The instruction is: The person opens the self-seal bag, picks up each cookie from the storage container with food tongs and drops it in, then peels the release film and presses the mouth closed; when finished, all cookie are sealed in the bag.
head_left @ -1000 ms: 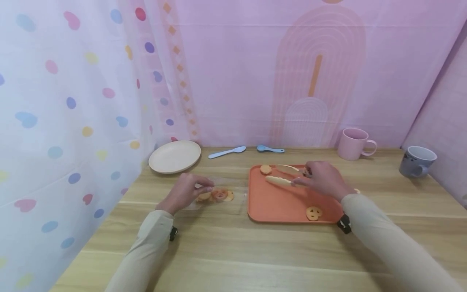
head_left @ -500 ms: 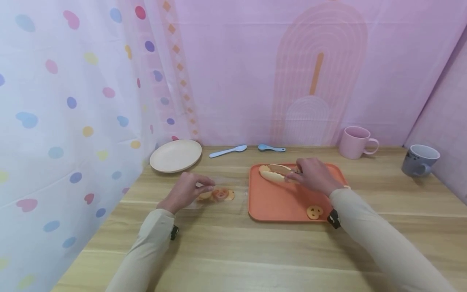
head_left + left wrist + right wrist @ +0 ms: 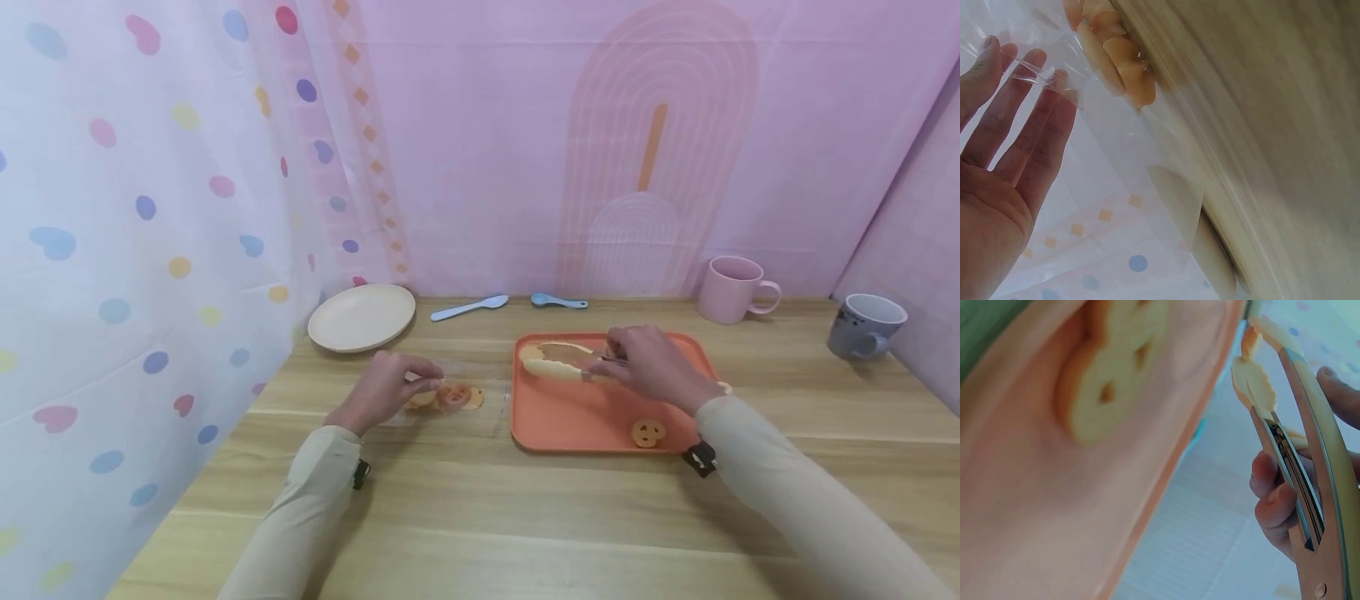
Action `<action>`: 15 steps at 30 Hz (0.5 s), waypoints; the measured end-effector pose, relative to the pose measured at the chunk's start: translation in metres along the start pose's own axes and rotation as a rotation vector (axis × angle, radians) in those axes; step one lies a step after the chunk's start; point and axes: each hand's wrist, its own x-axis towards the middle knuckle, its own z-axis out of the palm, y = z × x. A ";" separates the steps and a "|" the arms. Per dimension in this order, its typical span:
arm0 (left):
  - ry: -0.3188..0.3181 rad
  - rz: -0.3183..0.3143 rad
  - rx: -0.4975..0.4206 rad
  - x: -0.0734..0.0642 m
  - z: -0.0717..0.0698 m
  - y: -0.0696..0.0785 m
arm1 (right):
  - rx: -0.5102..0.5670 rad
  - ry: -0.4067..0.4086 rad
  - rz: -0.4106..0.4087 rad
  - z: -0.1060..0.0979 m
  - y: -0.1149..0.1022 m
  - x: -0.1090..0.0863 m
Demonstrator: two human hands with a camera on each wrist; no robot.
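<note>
My left hand [image 3: 387, 387] pinches the upper edge of a clear plastic bag [image 3: 491, 379], which lies on the table with several cookies [image 3: 454, 397] inside. In the left wrist view the plastic film is caught at the fingertips of my left hand [image 3: 1019, 125]. A pair of cream-tipped tongs [image 3: 553, 368] is in my right hand [image 3: 652, 365], over the orange tray [image 3: 570, 425]. Between the tong tips, at the tray's far left corner, is a round cookie [image 3: 529, 353]. The right wrist view shows this cookie [image 3: 1250, 342] at the tips. A smiley-face cookie [image 3: 648, 432] lies near the tray's front edge.
Behind the bag stands a cream plate [image 3: 362, 318]. A pale blue knife [image 3: 468, 308] and a small blue spoon [image 3: 558, 301] lie along the back. Pink [image 3: 729, 290] and grey [image 3: 866, 325] mugs stand at the right. Another cookie [image 3: 724, 387] peeks out beside the right sleeve.
My right hand has moved the tongs leftward over the tray, bringing their tips around the cookie at the far left corner; that cookie now sits slightly further left. The left hand has stayed put.
</note>
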 end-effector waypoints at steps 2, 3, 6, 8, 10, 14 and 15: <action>-0.001 -0.002 -0.003 0.000 0.000 0.000 | 0.024 0.001 -0.038 -0.004 -0.004 -0.004; -0.001 -0.002 -0.002 0.000 0.000 0.001 | 0.032 -0.003 -0.054 -0.005 -0.006 -0.006; -0.002 -0.005 0.000 0.000 0.000 0.001 | 0.043 -0.023 -0.103 -0.009 -0.011 -0.010; -0.005 -0.008 0.001 0.000 -0.001 0.001 | 0.038 -0.045 -0.125 -0.009 -0.015 -0.011; -0.006 -0.008 0.000 0.000 -0.001 0.000 | 0.031 -0.069 -0.143 -0.007 -0.018 -0.010; -0.005 -0.003 0.005 -0.002 0.000 -0.001 | 0.022 -0.098 -0.171 0.001 -0.025 -0.004; -0.002 0.001 0.008 -0.002 0.000 -0.001 | 0.021 -0.103 -0.176 0.004 -0.027 -0.002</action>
